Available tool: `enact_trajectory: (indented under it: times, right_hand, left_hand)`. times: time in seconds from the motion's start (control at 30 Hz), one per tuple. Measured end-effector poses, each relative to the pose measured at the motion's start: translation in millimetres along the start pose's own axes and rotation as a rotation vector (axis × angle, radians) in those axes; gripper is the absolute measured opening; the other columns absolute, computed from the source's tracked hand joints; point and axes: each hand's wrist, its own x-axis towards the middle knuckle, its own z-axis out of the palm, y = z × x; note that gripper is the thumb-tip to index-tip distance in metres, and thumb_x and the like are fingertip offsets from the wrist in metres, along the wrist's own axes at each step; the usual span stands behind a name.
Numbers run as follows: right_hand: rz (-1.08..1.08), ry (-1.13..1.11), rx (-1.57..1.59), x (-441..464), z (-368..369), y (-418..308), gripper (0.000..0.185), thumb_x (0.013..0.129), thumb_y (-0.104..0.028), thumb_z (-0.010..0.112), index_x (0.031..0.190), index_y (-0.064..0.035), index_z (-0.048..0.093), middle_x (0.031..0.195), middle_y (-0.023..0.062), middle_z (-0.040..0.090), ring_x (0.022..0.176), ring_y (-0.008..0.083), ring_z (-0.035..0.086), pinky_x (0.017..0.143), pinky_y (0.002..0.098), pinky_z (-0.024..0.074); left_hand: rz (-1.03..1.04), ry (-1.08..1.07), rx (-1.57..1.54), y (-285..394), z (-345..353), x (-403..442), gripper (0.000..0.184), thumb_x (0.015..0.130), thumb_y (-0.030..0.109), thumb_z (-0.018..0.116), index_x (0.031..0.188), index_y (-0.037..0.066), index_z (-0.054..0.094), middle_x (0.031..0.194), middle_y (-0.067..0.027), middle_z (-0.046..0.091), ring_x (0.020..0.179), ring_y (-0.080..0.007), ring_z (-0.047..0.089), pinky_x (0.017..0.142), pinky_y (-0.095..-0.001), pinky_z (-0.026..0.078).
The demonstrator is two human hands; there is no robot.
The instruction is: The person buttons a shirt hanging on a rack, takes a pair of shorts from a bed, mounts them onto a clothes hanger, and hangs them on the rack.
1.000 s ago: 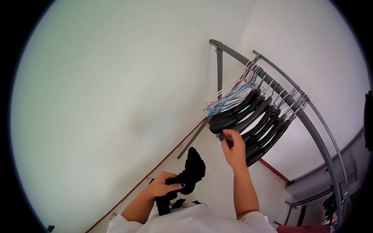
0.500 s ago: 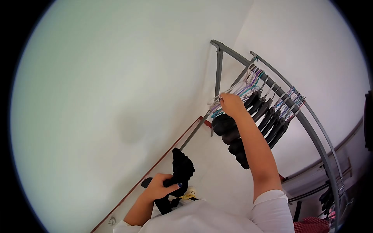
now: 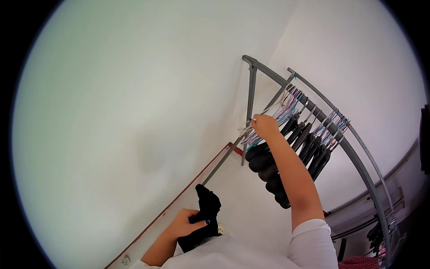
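Note:
Bunched black cloth (image 3: 207,207), perhaps a garment, is gripped in my left hand (image 3: 184,224) close to my body; its full shape is hidden. Up at the rack, my right hand (image 3: 266,127) is closed around a white hanger (image 3: 246,130) at the near end of the row. That hanger is among thin white, purple and teal hangers (image 3: 286,112) on the grey metal rail. Thick black hangers (image 3: 309,145) hang just behind, partly covered by my right forearm.
The grey rack (image 3: 358,166) curves down the right side, with a second thinner bar behind it. Dark clips (image 3: 375,233) and a red patterned cloth (image 3: 358,262) are at lower right. A pale wall (image 3: 134,89) with a reddish-brown strip (image 3: 172,201) stands at left.
My view has tilted slightly, so the rack sits lower. Both hands keep their grips; the left hand and black cloth have shifted slightly.

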Motion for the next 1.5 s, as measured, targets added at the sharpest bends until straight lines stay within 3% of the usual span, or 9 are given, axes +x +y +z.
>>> enact_trajectory:
  times: [0.07,0.3,0.6,0.97,1.1,1.2,1.27,1.33,1.5]
  right_hand:
    - [0.110,-0.090,-0.095,9,4,-4,0.031,0.077,-0.033,0.055,0.075,-0.0031,0.063,0.072,0.0169,0.060,0.070,0.0347,0.059,0.063,0.0431,0.0471]
    - [0.296,-0.192,-0.196,30,10,-2,0.030,0.073,-0.031,0.060,0.078,-0.0025,0.064,0.082,0.0147,0.063,0.079,0.0303,0.061,0.067,0.0379,0.0496]
    - [0.432,-0.246,-0.293,41,18,20,0.019,0.068,-0.016,0.057,0.081,-0.0061,0.066,0.088,0.0136,0.063,0.083,0.0280,0.062,0.068,0.0344,0.0498]
    - [0.323,0.316,0.245,53,-8,11,0.025,0.077,-0.020,0.048,0.068,0.0020,0.057,0.071,0.0225,0.059,0.071,0.0388,0.057,0.066,0.0462,0.0442]
    - [0.282,0.378,0.363,62,-34,-10,0.026,0.078,-0.019,0.047,0.070,0.0045,0.055,0.072,0.0274,0.057,0.070,0.0422,0.056,0.064,0.0478,0.0443]
    - [0.307,0.378,0.488,60,-45,-20,0.025,0.079,-0.017,0.048,0.071,0.0055,0.055,0.066,0.0239,0.058,0.062,0.0374,0.057,0.058,0.0443,0.0444]
    - [0.421,0.148,0.935,37,-76,-39,0.024,0.080,-0.017,0.049,0.073,0.0049,0.054,0.058,0.0143,0.056,0.052,0.0234,0.056,0.049,0.0336,0.0421]
    - [0.409,0.065,1.211,4,-88,-40,0.021,0.081,-0.017,0.051,0.077,0.0034,0.055,0.053,0.0046,0.049,0.046,0.0109,0.046,0.043,0.0241,0.0346]
    - [0.314,-0.068,1.307,-129,-155,-46,0.014,0.087,-0.016,0.048,0.082,-0.0030,0.050,0.048,-0.0016,0.041,0.039,0.0040,0.035,0.038,0.0179,0.0242]
  left_hand:
    - [-0.005,-0.006,0.000,-1,-1,-1,0.028,0.069,0.023,0.067,0.068,-0.004,0.058,0.047,-0.0025,0.040,0.047,-0.0081,0.035,0.042,-0.0269,0.027]
    - [0.002,-0.013,0.013,-12,-6,2,0.029,0.069,0.022,0.067,0.062,-0.003,0.054,0.046,-0.0021,0.039,0.046,-0.0084,0.034,0.043,-0.0270,0.027]
    - [0.023,0.018,-0.028,-12,-12,6,0.029,0.069,0.021,0.067,0.062,-0.004,0.054,0.048,-0.0019,0.042,0.048,-0.0083,0.036,0.044,-0.0267,0.029]
    - [-0.078,0.026,-0.059,3,-12,4,0.018,0.071,0.011,0.063,0.076,-0.006,0.058,0.068,-0.0017,0.057,0.065,-0.0086,0.050,0.060,-0.0242,0.041]
    - [-0.090,0.034,-0.085,2,-11,5,0.018,0.072,0.011,0.063,0.076,-0.006,0.058,0.068,-0.0018,0.057,0.066,-0.0088,0.050,0.060,-0.0243,0.041]
    - [-0.082,0.038,-0.077,4,-10,3,0.018,0.072,0.011,0.063,0.077,-0.006,0.058,0.069,-0.0018,0.057,0.066,-0.0090,0.051,0.060,-0.0245,0.042]
    - [-0.069,0.052,-0.073,4,-11,2,0.018,0.072,0.011,0.063,0.077,-0.006,0.058,0.069,-0.0018,0.057,0.066,-0.0091,0.051,0.060,-0.0247,0.042]
    - [-0.024,0.110,-0.024,1,-14,0,0.025,0.072,0.019,0.064,0.068,-0.005,0.056,0.055,-0.0016,0.050,0.055,-0.0082,0.044,0.050,-0.0256,0.036]
    - [-0.139,0.070,-0.035,10,-32,-6,0.021,0.078,0.013,0.058,0.084,-0.007,0.057,0.073,-0.0032,0.058,0.069,-0.0095,0.052,0.063,-0.0255,0.043]
